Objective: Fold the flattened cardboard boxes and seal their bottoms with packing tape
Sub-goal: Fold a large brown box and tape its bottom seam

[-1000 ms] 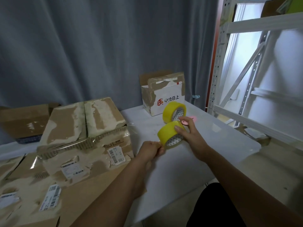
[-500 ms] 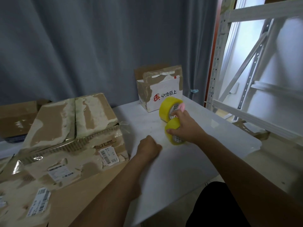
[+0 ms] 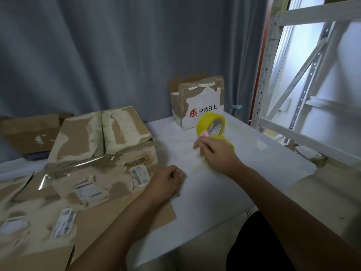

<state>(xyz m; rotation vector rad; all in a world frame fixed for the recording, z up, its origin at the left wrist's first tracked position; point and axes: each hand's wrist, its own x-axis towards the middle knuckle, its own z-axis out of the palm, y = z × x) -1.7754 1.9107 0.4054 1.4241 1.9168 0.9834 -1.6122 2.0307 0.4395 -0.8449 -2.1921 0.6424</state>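
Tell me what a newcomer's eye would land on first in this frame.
Probably the bright yellow tape roll standing on edge at the back of the white table, in front of a small white printed box. A second yellow roll sits just under the right hand. On the left, worn cardboard boxes with torn labels are piled up, with the left hand fisted beside them.

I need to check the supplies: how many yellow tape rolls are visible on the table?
2. One yellow tape roll stands on edge before the small white box. The second roll lies partly hidden behind the right hand.
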